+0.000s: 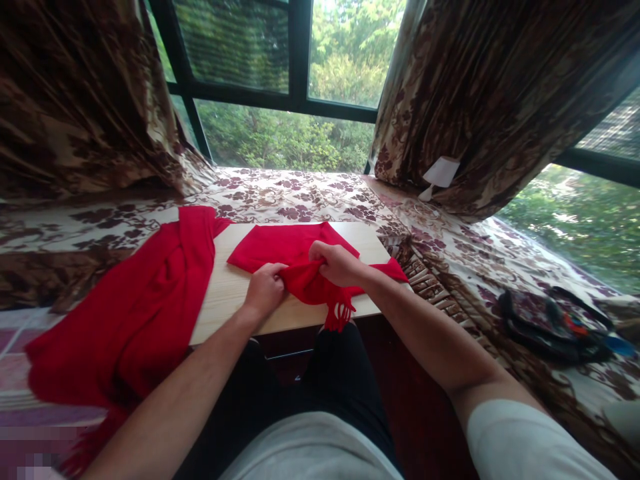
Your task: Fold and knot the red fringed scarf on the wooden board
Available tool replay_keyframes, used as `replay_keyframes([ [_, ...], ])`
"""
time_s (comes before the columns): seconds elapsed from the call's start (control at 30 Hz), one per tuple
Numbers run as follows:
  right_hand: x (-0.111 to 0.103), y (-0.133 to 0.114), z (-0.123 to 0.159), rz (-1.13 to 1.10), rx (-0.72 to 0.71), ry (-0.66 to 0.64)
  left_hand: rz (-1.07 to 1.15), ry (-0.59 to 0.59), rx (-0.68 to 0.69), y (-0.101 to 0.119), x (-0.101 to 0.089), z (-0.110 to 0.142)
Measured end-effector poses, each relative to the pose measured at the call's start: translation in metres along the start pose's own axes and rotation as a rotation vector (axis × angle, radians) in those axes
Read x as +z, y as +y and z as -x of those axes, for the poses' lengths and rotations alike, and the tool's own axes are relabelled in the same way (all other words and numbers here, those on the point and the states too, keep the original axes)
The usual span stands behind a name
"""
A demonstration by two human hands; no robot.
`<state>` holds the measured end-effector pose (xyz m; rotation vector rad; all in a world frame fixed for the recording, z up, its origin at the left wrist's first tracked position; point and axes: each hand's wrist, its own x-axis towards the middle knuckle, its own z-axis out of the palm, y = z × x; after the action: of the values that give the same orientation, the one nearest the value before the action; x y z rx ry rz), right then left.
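Observation:
A red scarf [293, 243] with a fringed end lies partly folded on a pale wooden board [227, 313]. My left hand [266, 288] pinches its near edge at the left. Higher up and to the right, my right hand [337, 263] is closed on a gathered fold of the same scarf. Between the two hands the cloth is bunched, and its fringe hangs over the board's front edge above my knee. Another stretch of red cloth [165, 287] drapes over the board's left end; whether it joins the scarf I cannot tell.
Beyond the board spreads a flowered cover [300, 193] below the window. A small white lamp [441, 173] stands by the right curtain [450, 80]. Far right lies a black bag [550, 327] with mixed items. Another curtain [85, 100] hangs at left.

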<state>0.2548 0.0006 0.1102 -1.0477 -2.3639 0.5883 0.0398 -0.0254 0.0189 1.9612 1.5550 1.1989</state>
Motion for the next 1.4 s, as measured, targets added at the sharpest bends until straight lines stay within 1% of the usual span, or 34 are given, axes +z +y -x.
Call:
replay_keyframes([
  [0.1,-0.001,0.0,0.003,0.071,-0.051,-0.017,-0.148,-0.003,-0.031,0.0,0.0,0.0],
  [0.17,-0.001,0.001,0.004,0.086,-0.073,-0.024,-0.213,-0.018,-0.027,0.001,0.0,0.001],
  [0.2,0.0,0.002,0.004,0.089,-0.079,-0.024,-0.24,-0.004,-0.012,0.003,0.001,0.002],
  [0.27,0.001,0.004,0.002,0.089,-0.074,-0.024,-0.277,0.062,0.05,0.007,0.001,0.005],
  [0.33,0.003,0.007,0.001,0.084,-0.058,-0.034,-0.24,0.09,0.156,0.013,0.002,0.007],
  [0.4,0.004,0.009,-0.001,0.085,-0.04,-0.048,-0.124,0.027,0.244,0.017,0.002,0.009],
  [0.47,0.005,0.01,-0.001,0.084,-0.027,-0.063,-0.014,-0.079,0.268,0.018,0.003,0.008],
  [0.57,0.005,0.008,-0.001,0.093,-0.04,-0.078,0.018,-0.188,0.179,0.013,0.006,0.003],
  [0.67,0.003,0.008,0.002,0.19,-0.117,-0.054,0.101,-0.236,0.036,0.004,0.01,-0.003],
  [0.77,0.004,0.01,0.005,0.402,-0.244,-0.068,0.286,-0.283,-0.043,-0.005,0.013,-0.008],
  [0.83,0.008,0.008,0.008,0.578,-0.278,-0.072,0.353,-0.305,-0.062,-0.01,0.014,-0.01],
  [0.9,0.013,0.003,0.013,0.713,-0.236,-0.057,0.384,-0.313,-0.075,-0.012,0.015,-0.011],
  [0.97,0.021,-0.005,0.02,0.759,-0.159,-0.054,0.411,-0.319,-0.082,-0.012,0.015,-0.011],
  [1.1,0.042,-0.024,0.035,0.658,0.001,-0.09,0.428,-0.313,-0.114,-0.012,0.014,-0.012],
  [1.2,0.056,-0.032,0.04,0.539,0.131,-0.099,0.438,-0.293,-0.142,-0.013,0.016,-0.014],
  [1.3,0.063,-0.032,0.041,0.502,0.241,-0.055,0.493,-0.287,-0.154,-0.016,0.018,-0.014],
  [1.37,0.063,-0.029,0.041,0.527,0.263,0.003,0.53,-0.289,-0.15,-0.018,0.019,-0.014],
  [1.4,0.063,-0.026,0.04,0.537,0.249,0.024,0.543,-0.289,-0.148,-0.018,0.02,-0.014],
])
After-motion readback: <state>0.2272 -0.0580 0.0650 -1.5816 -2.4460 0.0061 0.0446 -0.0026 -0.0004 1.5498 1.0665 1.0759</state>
